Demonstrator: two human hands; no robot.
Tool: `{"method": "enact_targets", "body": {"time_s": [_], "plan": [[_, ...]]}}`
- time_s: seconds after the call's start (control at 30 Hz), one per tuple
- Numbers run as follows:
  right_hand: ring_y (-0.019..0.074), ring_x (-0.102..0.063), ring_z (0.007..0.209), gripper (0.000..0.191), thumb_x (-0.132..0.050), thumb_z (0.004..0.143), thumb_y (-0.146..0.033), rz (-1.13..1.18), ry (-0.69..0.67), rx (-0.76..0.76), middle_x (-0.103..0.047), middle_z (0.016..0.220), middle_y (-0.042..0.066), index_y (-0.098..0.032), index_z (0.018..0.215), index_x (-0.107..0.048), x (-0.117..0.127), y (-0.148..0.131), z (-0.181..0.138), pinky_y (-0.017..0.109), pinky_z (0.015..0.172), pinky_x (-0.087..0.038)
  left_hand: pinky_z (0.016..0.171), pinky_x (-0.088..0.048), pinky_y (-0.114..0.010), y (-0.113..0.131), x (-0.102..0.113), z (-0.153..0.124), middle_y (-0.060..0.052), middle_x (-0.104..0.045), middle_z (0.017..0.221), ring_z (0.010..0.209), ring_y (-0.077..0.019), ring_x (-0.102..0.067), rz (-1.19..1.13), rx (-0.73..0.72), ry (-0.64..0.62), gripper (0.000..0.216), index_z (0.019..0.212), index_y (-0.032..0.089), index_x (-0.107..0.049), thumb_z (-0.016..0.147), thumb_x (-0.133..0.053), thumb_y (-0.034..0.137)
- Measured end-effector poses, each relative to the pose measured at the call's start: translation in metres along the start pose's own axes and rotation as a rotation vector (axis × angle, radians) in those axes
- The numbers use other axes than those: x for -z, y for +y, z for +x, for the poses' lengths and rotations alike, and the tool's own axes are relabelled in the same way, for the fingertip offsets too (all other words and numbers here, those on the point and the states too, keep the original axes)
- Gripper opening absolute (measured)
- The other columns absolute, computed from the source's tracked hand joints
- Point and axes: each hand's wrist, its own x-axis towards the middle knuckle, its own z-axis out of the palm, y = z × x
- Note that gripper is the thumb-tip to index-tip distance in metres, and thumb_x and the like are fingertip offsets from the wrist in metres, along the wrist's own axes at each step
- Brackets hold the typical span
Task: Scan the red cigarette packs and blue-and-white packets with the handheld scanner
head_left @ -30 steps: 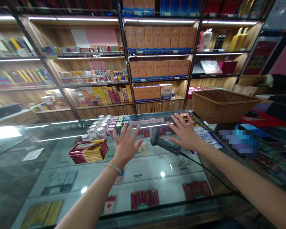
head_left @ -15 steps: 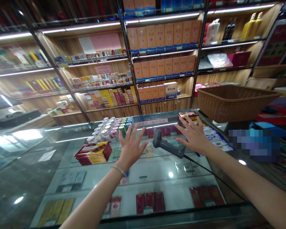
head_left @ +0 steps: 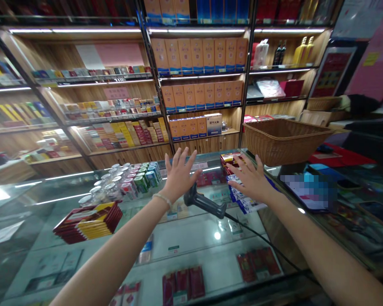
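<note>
Both my hands reach out over a glass display counter, fingers spread and holding nothing. My left hand [head_left: 180, 175], with a bracelet [head_left: 162, 198] at its wrist, hovers near the head of a dark grey barcode scanner [head_left: 207, 205], hiding part of it. The scanner lies on the glass with its cable trailing to the lower right. Above blue-and-white packets [head_left: 242, 197] is my right hand [head_left: 250, 180], which partly covers them. A stack of red-and-yellow packs [head_left: 231, 159] sits just behind that hand. I cannot tell whether the right fingers touch the packets.
On the counter's left are clear-lidded bottles and small tubs [head_left: 115, 180] and stacked red-and-yellow packs [head_left: 89, 221]. A wicker basket [head_left: 284, 140] stands at the right, behind a phone-like device with a blurred screen [head_left: 306, 193]. Shelves with orange boxes [head_left: 198, 55] line the back wall.
The view has turned to the right, so the counter items and shelves appear farther left. My left hand appears slightly higher and closer to the scanner. Both hands stay spread.
</note>
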Motion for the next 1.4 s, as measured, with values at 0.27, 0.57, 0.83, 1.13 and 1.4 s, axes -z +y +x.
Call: {"method": "enact_targets", "body": {"time_s": [0.27, 0.57, 0.83, 1.13, 1.4], "plan": [[0.0348, -0.023, 0.16, 0.062, -0.045, 0.104, -0.06, -0.035, -0.055, -0.077, -0.034, 0.172, 0.015, -0.024, 0.153, -0.055, 0.003, 0.021, 0.002, 0.068, 0.127, 0.0, 0.128, -0.011, -0.069, 0.045, -0.021, 0.029, -0.014, -0.032, 0.172, 0.161, -0.0363, -0.023, -0.096, 0.046, -0.056, 0.068, 0.164, 0.025, -0.039, 0.104, -0.044, 0.056], [0.0351, -0.018, 0.162, 0.055, -0.044, 0.104, -0.055, -0.091, -0.145, -0.188, -0.032, 0.172, 0.016, -0.022, 0.14, -0.066, -0.008, 0.064, 0.016, 0.069, 0.126, 0.001, 0.128, -0.013, -0.069, 0.09, -0.048, 0.052, -0.016, -0.023, 0.175, 0.163, -0.0383, -0.014, -0.178, 0.149, -0.261, 0.067, 0.16, 0.021, -0.045, 0.103, -0.04, 0.057], [0.0339, -0.016, 0.162, 0.063, -0.038, 0.102, -0.065, -0.11, -0.188, -0.194, -0.036, 0.171, 0.016, -0.019, 0.117, -0.079, -0.042, 0.083, 0.005, 0.067, 0.125, 0.011, 0.126, -0.013, -0.072, 0.111, -0.079, 0.057, -0.015, -0.019, 0.177, 0.164, -0.039, -0.012, -0.23, 0.152, -0.427, 0.067, 0.155, 0.025, -0.052, 0.103, -0.031, 0.063], [0.0335, -0.016, 0.162, 0.072, -0.032, 0.103, -0.068, -0.134, -0.226, -0.211, -0.035, 0.17, 0.019, -0.015, 0.12, -0.078, -0.05, 0.085, 0.0, 0.063, 0.125, 0.017, 0.125, -0.009, -0.074, 0.12, -0.087, 0.056, -0.014, -0.024, 0.176, 0.164, -0.0401, -0.01, -0.236, 0.13, -0.492, 0.07, 0.144, 0.027, -0.063, 0.101, -0.026, 0.069], [0.0324, -0.014, 0.163, 0.075, -0.029, 0.102, -0.071, -0.126, -0.253, -0.215, -0.037, 0.17, 0.017, -0.019, 0.119, -0.08, -0.053, 0.086, -0.001, 0.065, 0.125, 0.015, 0.126, -0.002, -0.073, 0.123, -0.088, 0.053, -0.013, -0.023, 0.176, 0.164, -0.0395, -0.006, -0.234, 0.083, -0.529, 0.077, 0.142, 0.023, -0.066, 0.101, -0.021, 0.071]]}}
